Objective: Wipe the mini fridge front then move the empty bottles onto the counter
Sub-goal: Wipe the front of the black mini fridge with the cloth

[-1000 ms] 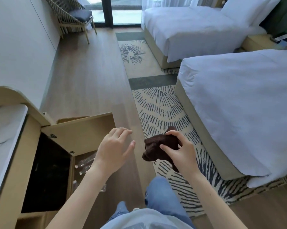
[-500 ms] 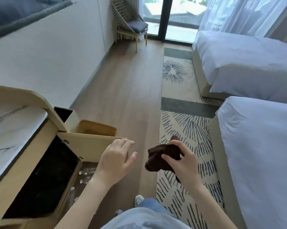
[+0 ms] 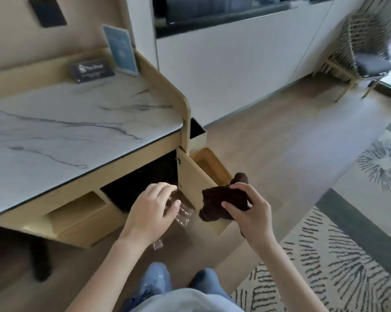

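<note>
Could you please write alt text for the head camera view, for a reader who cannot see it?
A person stands at a marble counter, the right hand gripping a dark brown cloth, the left hand open above clear plastic bottles on the floor. The cabinet door stands open, showing a dark mini fridge front.

Chair; rug; wicker basket
</note>
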